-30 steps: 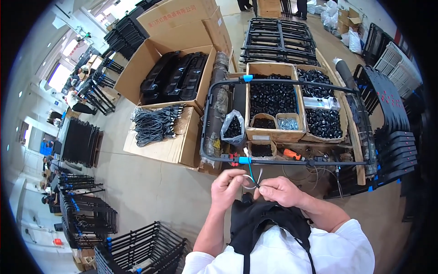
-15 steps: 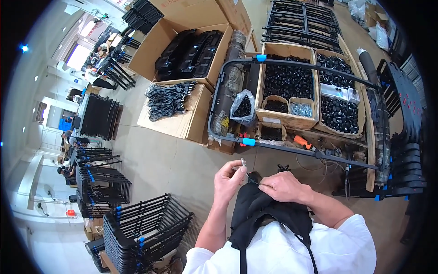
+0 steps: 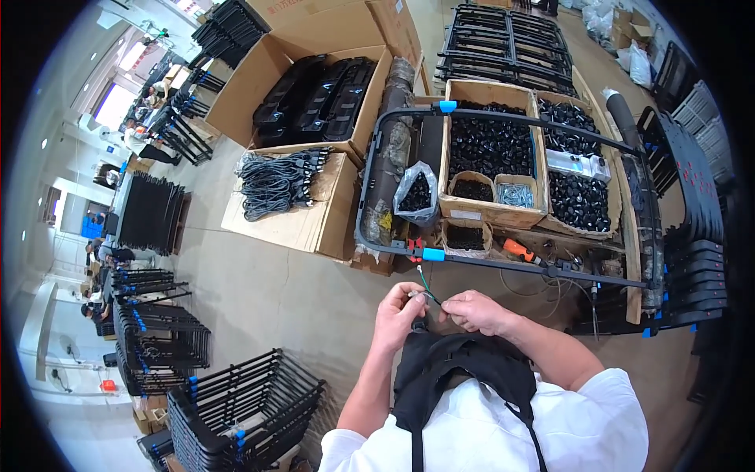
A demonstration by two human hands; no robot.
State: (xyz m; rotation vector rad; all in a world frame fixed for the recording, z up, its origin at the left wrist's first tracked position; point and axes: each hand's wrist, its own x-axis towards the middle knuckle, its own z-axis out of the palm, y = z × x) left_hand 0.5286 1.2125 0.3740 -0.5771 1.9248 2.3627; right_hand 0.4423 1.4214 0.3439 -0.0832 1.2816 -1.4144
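While you stand over the concrete floor [image 3: 259,291], your left hand [image 3: 399,313] and right hand [image 3: 473,310] meet close in front of your chest, just above the black apron [image 3: 460,370]. Your left hand's fingers are closed in a pinch on the end of a thin wire [image 3: 425,287], whose green strand rises a little above your thumb. Your right hand's fingers are pressed together on the same wire just beside the left, so the two hands almost touch.

Just beyond your hands runs the black tubular frame [image 3: 503,263] with blue clips, lying across open cardboard boxes. The nearest box of black plastic parts [image 3: 491,145] sits inside the frame's outline, with a small box of silver screws [image 3: 517,195] and a clear bag of black parts [image 3: 415,193] beside it. An orange-handled tool [image 3: 521,252] lies near the frame's near bar. To your left, a bundle of black cables [image 3: 275,181] rests on a flat carton, well apart from your hands. Stacked black metal racks [image 3: 236,401] stand at lower left.
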